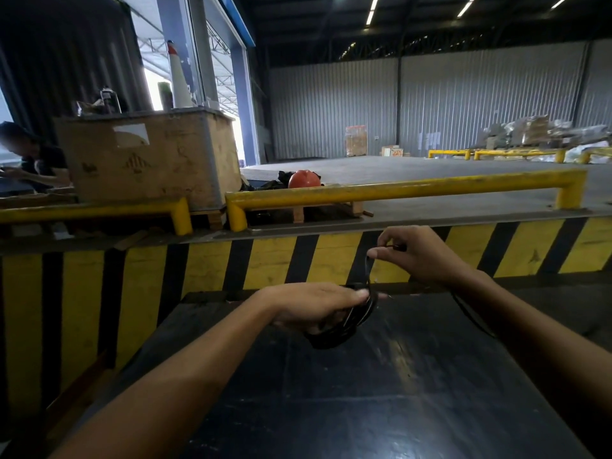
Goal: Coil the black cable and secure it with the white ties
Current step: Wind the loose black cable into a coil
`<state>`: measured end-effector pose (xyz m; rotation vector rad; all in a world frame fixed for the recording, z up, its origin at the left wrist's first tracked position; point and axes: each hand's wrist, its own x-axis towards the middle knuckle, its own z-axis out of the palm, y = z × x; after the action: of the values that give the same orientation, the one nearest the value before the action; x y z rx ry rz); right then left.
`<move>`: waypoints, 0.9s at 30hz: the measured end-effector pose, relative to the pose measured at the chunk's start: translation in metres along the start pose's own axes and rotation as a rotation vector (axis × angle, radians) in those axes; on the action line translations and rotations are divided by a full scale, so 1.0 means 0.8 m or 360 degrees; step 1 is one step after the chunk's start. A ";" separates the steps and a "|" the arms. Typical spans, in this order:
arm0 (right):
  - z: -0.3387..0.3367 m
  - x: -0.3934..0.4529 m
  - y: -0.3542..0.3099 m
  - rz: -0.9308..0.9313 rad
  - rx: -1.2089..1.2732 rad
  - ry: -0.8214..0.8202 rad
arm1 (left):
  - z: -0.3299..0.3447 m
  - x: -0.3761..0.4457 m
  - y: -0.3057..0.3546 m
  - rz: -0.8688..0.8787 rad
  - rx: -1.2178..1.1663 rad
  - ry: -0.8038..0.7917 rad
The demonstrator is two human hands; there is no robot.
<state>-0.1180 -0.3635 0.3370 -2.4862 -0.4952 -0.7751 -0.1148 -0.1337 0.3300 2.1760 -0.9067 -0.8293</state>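
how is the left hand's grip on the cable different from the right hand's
The left hand lies flat and low, fingers wrapped around the bundled loops of the black cable just above the dark table. The right hand sits higher and pinches a single strand between its fingertips. Both hold the same cable.

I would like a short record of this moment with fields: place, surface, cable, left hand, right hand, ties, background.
place: a warehouse loading area
surface: dark table, worn and shiny
cable: black cable, partly coiled, held above the table
left hand: left hand has its grip closed around the coil
right hand: right hand pinches a strand of the cable, raised above the coil
ties: no white ties can be seen
background: yellow rail, wooden crate, orange helmet
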 end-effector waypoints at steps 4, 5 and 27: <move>0.035 -0.020 -0.008 0.0196 0.0480 -0.0067 | -0.006 -0.013 0.025 0.0479 -0.0856 -0.0063; 0.047 -0.031 -0.013 0.0250 0.0592 -0.0109 | -0.010 -0.015 0.033 0.0611 -0.1030 -0.0042; -0.013 -0.034 -0.050 -0.0316 -0.0052 -0.0332 | 0.007 -0.014 -0.030 0.0002 -0.0420 0.0075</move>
<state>-0.1621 -0.3415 0.3418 -2.5896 -0.8200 -0.6028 -0.1163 -0.1129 0.3122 1.9569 -0.7305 -0.8426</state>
